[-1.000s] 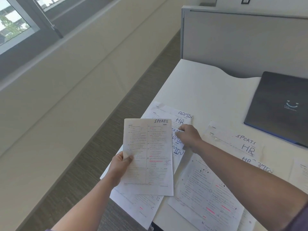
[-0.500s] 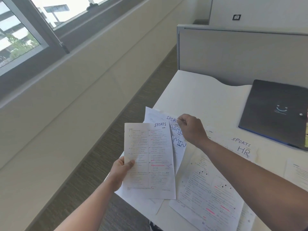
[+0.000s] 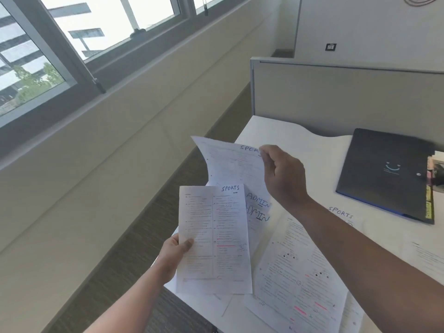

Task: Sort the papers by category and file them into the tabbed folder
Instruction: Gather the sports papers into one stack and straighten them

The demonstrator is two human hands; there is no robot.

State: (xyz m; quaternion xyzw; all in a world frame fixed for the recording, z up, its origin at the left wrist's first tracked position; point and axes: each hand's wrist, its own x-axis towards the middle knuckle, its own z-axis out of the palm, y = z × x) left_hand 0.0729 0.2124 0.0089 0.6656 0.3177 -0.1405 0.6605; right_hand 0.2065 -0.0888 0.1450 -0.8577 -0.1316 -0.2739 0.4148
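Each hand holds a SPORTS sheet: left hand [image 3: 173, 254] one [image 3: 213, 239], right hand [image 3: 283, 175] another [image 3: 230, 164].

a white desk [image 3: 283, 131] stands against a grey partition panel [image 3: 348, 92]. a window [image 3: 60, 44] with a dark frame runs along the beige wall at left. a small dark wall plate [image 3: 330, 46] sits on the far white wall.

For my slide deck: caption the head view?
Each hand, left and right, holds a SPORTS-marked sheet above the paper-strewn desk.

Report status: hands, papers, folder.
Left hand holds a SPORTS sheet. Right hand pinches a second SPORTS sheet, lifted. Dark folder closed, unobstructed.
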